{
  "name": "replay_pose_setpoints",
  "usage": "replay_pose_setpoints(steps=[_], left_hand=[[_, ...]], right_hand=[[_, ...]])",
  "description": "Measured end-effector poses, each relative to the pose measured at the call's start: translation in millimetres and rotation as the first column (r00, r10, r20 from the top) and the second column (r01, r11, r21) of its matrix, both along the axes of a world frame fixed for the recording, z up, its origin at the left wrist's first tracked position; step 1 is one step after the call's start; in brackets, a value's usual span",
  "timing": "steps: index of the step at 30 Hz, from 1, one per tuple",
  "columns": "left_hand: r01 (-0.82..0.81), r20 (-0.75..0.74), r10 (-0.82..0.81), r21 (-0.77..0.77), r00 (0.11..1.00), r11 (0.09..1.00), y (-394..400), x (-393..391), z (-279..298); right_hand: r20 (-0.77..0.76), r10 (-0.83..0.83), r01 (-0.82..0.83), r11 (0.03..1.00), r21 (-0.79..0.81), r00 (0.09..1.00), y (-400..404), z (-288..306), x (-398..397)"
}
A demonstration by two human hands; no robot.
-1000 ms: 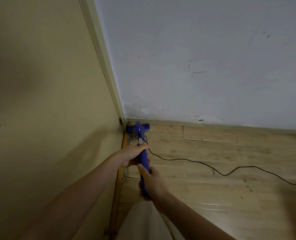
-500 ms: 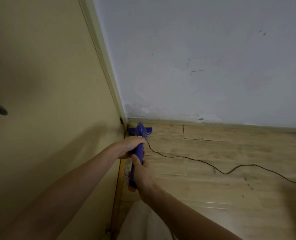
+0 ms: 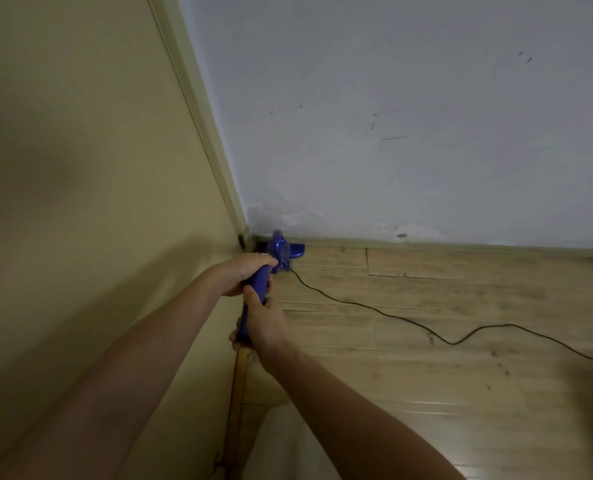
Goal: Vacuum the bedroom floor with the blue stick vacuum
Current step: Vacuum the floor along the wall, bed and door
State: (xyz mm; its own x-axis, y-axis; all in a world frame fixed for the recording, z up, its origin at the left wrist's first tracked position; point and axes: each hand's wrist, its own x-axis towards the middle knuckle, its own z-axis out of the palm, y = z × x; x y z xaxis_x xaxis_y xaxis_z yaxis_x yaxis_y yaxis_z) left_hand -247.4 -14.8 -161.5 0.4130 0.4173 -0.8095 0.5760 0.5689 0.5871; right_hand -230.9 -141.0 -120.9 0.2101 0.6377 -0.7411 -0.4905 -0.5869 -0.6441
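Left hand (image 3: 241, 273) and right hand (image 3: 262, 322) both grip blue plastic stick vacuum (image 3: 281, 252) handle, frame centre; head in wall corner; thin black cord (image 3: 409, 322) trails right across wood-plank floor (image 3: 461, 393).

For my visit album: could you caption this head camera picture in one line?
Both hands, left hand above right hand, grip a blue vacuum nosed into the corner, cord trailing across the wooden floor.

Glossy plastic vacuum (image 3: 281, 251); worn wood-plank floor (image 3: 461, 375)

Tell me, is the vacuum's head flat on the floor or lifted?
Apparently on the floor: the vacuum's head lies low on the boards in the corner, by the skirting. Whether it fully touches cannot be told.
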Motion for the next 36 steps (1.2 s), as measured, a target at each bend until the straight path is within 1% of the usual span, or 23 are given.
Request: replay_pose_setpoints(steps=[3, 6, 8, 12, 15, 19, 22, 26, 28, 32, 34, 36], left_hand=[[0.002, 0.013, -0.002, -0.009, 1.0, 1.0, -11, 7, -4], [0.019, 0.061, -0.018, -0.003, 0.998, 1.0, -32, 21, -7], [0.0, 0.072, 0.001, -0.01, 0.997, 1.0, -49, 37, -3], [-0.061, 0.079, 0.068, -0.096, 0.995, 0.994, -81, 67, 3], [-0.023, 0.059, 0.033, -0.152, 0.998, 0.988, -97, 78, 0], [-0.008, 0.039, 0.015, -0.178, 0.999, 0.984, -106, 85, -2], [-0.021, 0.053, 0.031, -0.167, 0.998, 0.986, -109, 88, -4], [-0.031, 0.094, 0.041, -0.099, 0.995, 0.995, -118, 89, -13], [-0.031, 0.103, 0.041, -0.101, 0.994, 0.994, -119, 93, -18], [-0.022, 0.091, 0.03, -0.087, 0.995, 0.996, -108, 108, -14], [-0.045, 0.099, 0.053, -0.078, 0.994, 0.996, -102, 115, -8], [-0.028, 0.087, 0.034, -0.075, 0.996, 0.997, -100, 119, -3]], right_hand=[[0.033, 0.02, -0.019, 1.0, -0.02, 0.999, -15, 2, 10], [0.057, 0.028, -0.026, 0.999, -0.038, 0.998, -39, 4, 27], [0.062, 0.02, -0.017, 0.999, -0.047, 0.998, -54, 10, 44], [0.051, 0.005, -0.003, 0.999, -0.04, 0.999, -84, 27, 73], [0.051, 0.001, -0.001, 1.0, -0.018, 0.999, -105, 31, 84], [0.012, -0.032, 0.032, 0.999, 0.0, 0.999, -118, 28, 90], [0.015, -0.017, 0.017, 1.0, -0.009, 1.0, -121, 21, 93], [0.057, -0.01, 0.011, 1.0, -0.013, 0.998, -126, 1, 95], [0.064, -0.007, 0.009, 0.999, -0.033, 0.998, -126, -5, 101], [0.056, 0.014, -0.012, 0.999, -0.03, 0.998, -114, -5, 119], [0.068, 0.01, -0.007, 0.999, -0.037, 0.998, -105, -2, 124], [0.075, -0.012, 0.017, 0.998, -0.059, 0.997, -101, 1, 125]])
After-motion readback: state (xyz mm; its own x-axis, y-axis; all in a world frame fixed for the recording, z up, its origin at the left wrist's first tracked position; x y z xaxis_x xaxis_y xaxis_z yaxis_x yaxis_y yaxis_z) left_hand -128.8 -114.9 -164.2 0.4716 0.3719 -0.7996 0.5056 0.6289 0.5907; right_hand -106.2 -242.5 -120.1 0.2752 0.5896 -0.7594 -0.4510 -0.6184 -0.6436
